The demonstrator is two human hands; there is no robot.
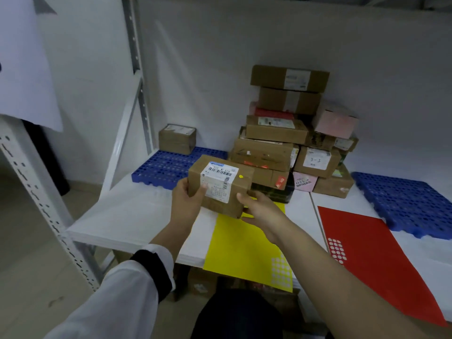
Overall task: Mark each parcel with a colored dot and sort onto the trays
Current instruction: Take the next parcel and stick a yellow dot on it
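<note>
Small brown cardboard parcel (220, 184) with white barcode label was held between both hands, raised above white worktop (137, 216). Left hand (188, 196) gripped its left end, thumb on front face; right hand (259, 209) clasped lower right corner. Yellow round dot (241, 176) was stuck on top face (just right of label). Yellow sticker sheet (244, 245) lay beneath, red sticker sheet (367, 253) further right. Blue perforated plastic tray (168, 165) sat beyond parcel, second blue tray (403, 204) far right, stacked parcels (281, 143) between.
</note>
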